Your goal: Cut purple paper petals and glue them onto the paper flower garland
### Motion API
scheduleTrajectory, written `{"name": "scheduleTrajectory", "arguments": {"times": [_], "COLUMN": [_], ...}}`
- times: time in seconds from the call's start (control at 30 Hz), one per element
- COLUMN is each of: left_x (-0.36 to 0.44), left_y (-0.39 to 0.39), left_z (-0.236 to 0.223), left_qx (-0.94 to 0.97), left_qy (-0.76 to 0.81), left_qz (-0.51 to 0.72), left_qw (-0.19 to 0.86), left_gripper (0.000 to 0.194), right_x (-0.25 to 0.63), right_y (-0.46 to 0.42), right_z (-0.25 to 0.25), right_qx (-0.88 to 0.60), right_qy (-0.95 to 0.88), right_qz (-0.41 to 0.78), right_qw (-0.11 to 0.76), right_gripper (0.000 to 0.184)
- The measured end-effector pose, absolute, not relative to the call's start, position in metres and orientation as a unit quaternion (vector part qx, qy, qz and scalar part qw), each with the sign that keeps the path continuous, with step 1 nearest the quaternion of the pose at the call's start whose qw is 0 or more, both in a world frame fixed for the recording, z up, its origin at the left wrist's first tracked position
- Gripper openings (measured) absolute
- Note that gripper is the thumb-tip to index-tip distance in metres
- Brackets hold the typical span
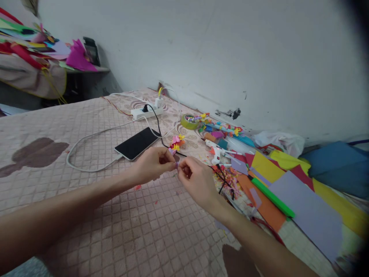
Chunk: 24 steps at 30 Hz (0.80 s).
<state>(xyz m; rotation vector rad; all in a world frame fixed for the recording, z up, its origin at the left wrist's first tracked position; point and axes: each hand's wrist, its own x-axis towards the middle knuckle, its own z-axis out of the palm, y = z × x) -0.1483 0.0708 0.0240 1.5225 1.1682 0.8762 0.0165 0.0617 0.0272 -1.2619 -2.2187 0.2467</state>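
My left hand (155,163) and my right hand (197,179) meet fingertip to fingertip above the quilted cover. Pinched between them is a small piece of purple paper (177,165), mostly hidden by the fingers. Just beyond my hands lies a cluster of small paper flowers (176,143) in yellow, orange, pink and lilac. A phone (137,143) rests face up with a dark screen past my left hand, and a white cable runs from it. To the right of my right hand are a white hot glue gun (216,154) and a heap of paper scraps (227,179).
A power strip (147,112) with plugs stands near the wall. Green tape (188,121), flower-tipped sticks and craft scraps line the wall side. At right lie a lilac paper sheet (308,213), other coloured paper and a green cutter-like tool (272,197). Black cord crosses behind my hands.
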Motion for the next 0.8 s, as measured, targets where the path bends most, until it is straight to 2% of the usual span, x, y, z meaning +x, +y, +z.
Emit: {"name": "scheduleTrajectory", "arguments": {"times": [0.1, 0.23, 0.33, 0.43, 0.57, 0.8], "left_x": [-0.15, -0.159, -0.17, -0.179, -0.183, -0.178], "left_y": [0.072, 0.078, 0.086, 0.095, 0.104, 0.114], "left_z": [0.025, 0.026, 0.027, 0.025, 0.017, 0.008], "left_qx": [0.622, 0.633, 0.673, 0.712, 0.732, 0.738], "left_qy": [0.476, 0.461, 0.474, 0.515, 0.547, 0.55], "left_qz": [0.36, 0.375, 0.396, 0.393, 0.351, 0.322], "left_qw": [0.507, 0.496, 0.406, 0.271, 0.205, 0.223], "left_gripper": [0.015, 0.017, 0.018, 0.016, 0.017, 0.021], "right_x": [0.016, 0.019, 0.021, 0.018, 0.01, -0.002], "right_y": [0.064, 0.075, 0.082, 0.087, 0.092, 0.102], "right_z": [0.025, 0.02, 0.017, 0.014, 0.01, 0.003], "right_qx": [-0.482, -0.504, -0.515, -0.524, -0.523, -0.527], "right_qy": [-0.814, -0.74, -0.649, -0.567, -0.502, -0.493], "right_qz": [0.125, 0.291, 0.429, 0.507, 0.56, 0.561], "right_qw": [0.3, 0.337, 0.36, 0.385, 0.401, 0.406], "right_gripper": [0.008, 0.009, 0.013, 0.016, 0.018, 0.019]}}
